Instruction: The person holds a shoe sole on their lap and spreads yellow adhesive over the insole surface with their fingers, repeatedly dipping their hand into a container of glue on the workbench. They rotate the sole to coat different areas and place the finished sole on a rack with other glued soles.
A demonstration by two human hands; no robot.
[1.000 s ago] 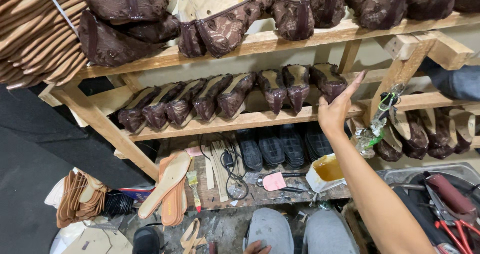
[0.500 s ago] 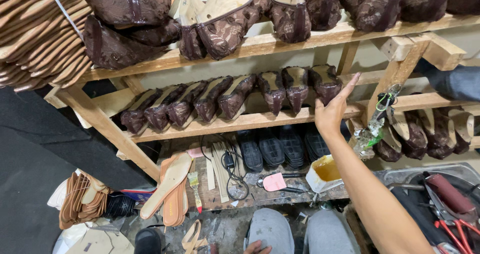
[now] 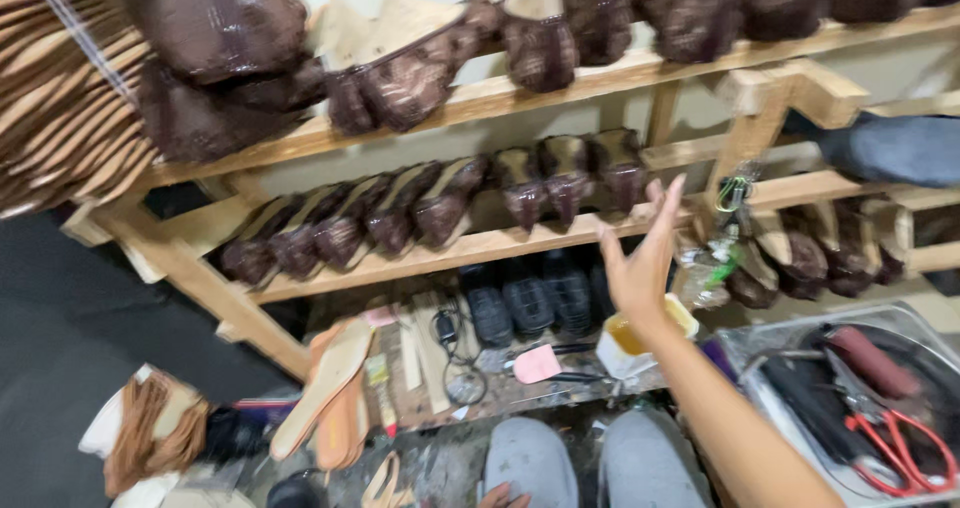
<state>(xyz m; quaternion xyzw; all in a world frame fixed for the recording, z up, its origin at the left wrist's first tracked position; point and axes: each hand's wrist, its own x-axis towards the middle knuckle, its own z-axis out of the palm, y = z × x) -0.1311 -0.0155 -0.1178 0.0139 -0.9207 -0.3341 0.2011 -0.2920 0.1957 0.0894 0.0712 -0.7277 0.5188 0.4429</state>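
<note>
The right hand is raised in front of the middle shelf, fingers spread wide apart and slightly curled, palm turned toward the rack, holding nothing. It hovers just short of the brown shoes lined up toe-out on that shelf; the nearest pair sits just left of the fingertips, not touched. The picture is blurred, so finer detail of the shoes cannot be made out.

The left hand barely shows at the bottom edge, resting against the grey-trousered knees; how its fingers lie I cannot tell.

Below the raised forearm stands a white tub with yellow paste, and a pink scraper lies just left of it on the low bench. Tan insoles lean at the left end. More dark uppers sit on the top shelf. At the right, a metal tray holds red-handled pliers.
</note>
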